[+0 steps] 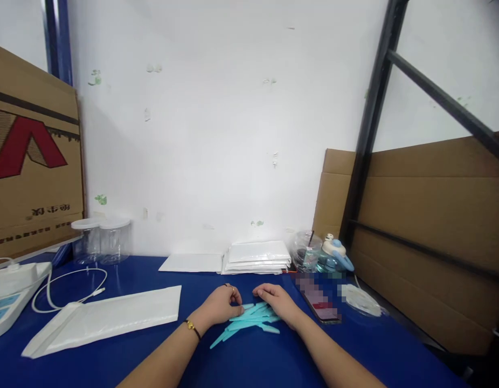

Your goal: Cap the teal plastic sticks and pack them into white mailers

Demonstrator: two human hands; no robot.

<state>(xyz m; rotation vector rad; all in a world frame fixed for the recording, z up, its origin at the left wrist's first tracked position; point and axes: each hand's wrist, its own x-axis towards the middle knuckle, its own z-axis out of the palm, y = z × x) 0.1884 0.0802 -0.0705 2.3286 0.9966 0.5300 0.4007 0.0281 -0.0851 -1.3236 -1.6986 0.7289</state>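
A loose pile of thin turquoise plastic strips lies on the blue tabletop between my hands, its pieces crossing at different angles. My left hand is at the pile's left edge, thumb and curled fingers closed about the end of a strip. Over the pile's right side bends my right hand, its fingers drawn together. Whatever those right fingertips hold, if anything, is hidden from this angle. A white padded envelope lies flat to the left of my left forearm.
White envelopes are stacked against the wall. At right are a phone, a clear plastic cup, a blue-lidded bottle and a white coiled item. A power strip, white cable and clear jars stand left.
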